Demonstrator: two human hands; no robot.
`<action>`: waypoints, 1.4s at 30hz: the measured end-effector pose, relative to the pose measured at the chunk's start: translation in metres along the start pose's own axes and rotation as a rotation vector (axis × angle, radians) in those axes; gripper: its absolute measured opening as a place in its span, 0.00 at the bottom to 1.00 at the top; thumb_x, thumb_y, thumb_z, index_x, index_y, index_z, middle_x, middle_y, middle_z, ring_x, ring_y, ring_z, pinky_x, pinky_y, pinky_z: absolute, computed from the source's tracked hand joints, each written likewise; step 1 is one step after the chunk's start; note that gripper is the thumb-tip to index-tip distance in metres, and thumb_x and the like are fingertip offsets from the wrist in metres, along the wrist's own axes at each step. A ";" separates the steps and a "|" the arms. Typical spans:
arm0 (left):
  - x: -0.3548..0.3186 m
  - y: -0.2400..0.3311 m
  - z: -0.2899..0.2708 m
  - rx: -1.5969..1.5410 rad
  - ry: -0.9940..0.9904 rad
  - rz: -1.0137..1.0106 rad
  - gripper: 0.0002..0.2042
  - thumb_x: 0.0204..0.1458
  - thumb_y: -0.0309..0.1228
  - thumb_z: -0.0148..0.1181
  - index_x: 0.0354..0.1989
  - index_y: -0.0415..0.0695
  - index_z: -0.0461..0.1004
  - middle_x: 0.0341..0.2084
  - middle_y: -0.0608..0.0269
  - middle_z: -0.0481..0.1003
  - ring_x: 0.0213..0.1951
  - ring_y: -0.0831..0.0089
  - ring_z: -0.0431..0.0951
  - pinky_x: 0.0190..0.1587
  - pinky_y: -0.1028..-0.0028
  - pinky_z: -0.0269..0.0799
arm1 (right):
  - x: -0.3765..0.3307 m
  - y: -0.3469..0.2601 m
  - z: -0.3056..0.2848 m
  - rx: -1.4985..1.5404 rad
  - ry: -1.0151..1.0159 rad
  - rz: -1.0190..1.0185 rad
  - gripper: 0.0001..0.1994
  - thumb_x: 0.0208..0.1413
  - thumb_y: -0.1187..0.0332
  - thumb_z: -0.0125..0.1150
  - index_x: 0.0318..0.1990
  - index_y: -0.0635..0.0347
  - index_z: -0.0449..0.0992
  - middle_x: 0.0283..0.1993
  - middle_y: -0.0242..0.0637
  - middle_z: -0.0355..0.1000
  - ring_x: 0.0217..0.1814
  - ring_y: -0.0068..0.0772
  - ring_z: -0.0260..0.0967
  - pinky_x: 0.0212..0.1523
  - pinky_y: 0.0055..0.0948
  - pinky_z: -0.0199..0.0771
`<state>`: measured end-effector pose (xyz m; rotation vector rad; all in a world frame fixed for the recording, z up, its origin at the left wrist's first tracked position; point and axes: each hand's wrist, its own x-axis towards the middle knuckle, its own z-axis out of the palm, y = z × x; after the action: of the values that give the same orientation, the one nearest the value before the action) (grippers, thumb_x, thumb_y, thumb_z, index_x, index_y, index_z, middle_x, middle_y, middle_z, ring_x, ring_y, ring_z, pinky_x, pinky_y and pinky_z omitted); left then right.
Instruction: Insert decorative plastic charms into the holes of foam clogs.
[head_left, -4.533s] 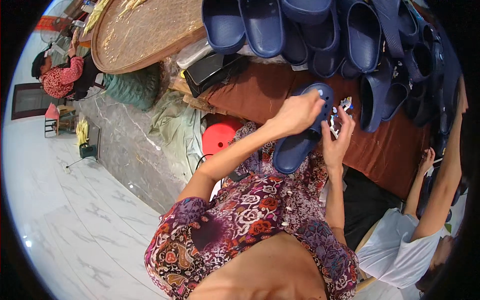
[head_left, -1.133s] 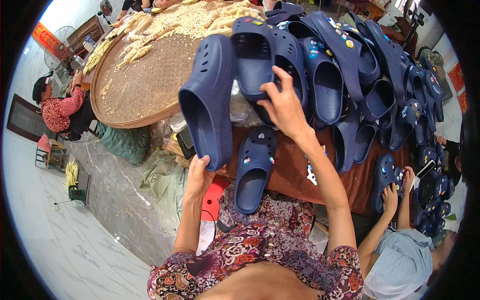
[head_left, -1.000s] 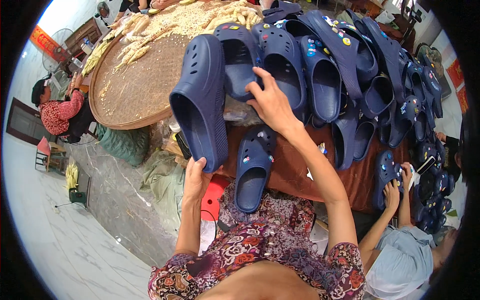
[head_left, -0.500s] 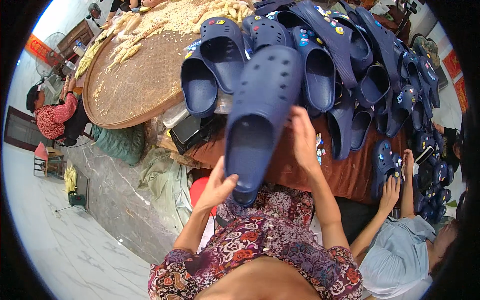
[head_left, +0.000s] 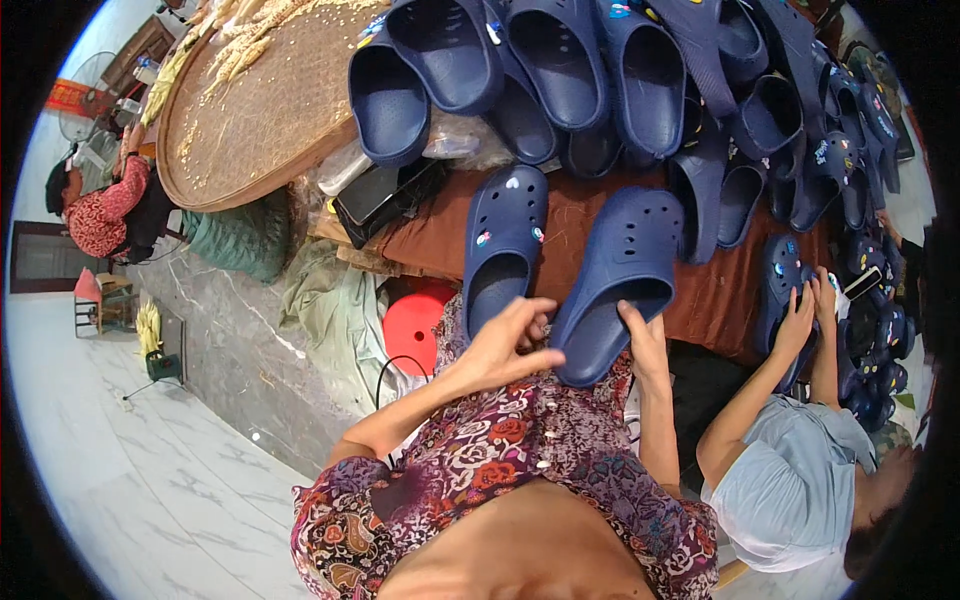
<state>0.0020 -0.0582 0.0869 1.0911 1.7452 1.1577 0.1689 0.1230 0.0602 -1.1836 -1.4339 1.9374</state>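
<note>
Navy-blue holed foam clog, likely light, pliant, is gripped by its side rim in the right hand; the left hand is spread.

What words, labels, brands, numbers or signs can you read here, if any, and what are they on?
Nothing reads clearly.
Red banner: too blurred to read.
White charms on a piled clog: too small to read.
Held clog: no lettering visible.
</note>
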 end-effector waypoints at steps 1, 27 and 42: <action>0.001 -0.003 -0.003 0.060 0.159 0.117 0.28 0.51 0.32 0.72 0.59 0.39 0.68 0.40 0.57 0.74 0.41 0.67 0.78 0.42 0.70 0.76 | 0.001 0.004 -0.001 0.000 -0.008 0.006 0.16 0.62 0.69 0.59 0.54 0.66 0.71 0.49 0.35 0.72 0.50 0.26 0.69 0.54 0.31 0.70; 0.055 -0.089 -0.080 0.478 0.625 0.174 0.33 0.40 0.11 0.45 0.61 0.41 0.67 0.56 0.47 0.67 0.61 0.50 0.67 0.66 0.61 0.59 | 0.026 0.044 0.063 -0.805 -0.055 -0.339 0.28 0.69 0.59 0.46 0.67 0.73 0.56 0.53 0.60 0.61 0.54 0.65 0.66 0.56 0.52 0.67; 0.024 -0.004 -0.002 0.014 0.353 0.298 0.15 0.50 0.16 0.56 0.47 0.38 0.76 0.48 0.53 0.74 0.50 0.64 0.76 0.53 0.69 0.71 | 0.077 0.017 -0.035 -1.021 0.297 -0.656 0.07 0.59 0.72 0.60 0.43 0.58 0.78 0.43 0.42 0.71 0.47 0.49 0.68 0.48 0.43 0.70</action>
<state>-0.0091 -0.0375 0.0808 1.2441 1.8982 1.6033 0.1602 0.1943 0.0127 -1.0645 -2.3173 0.5190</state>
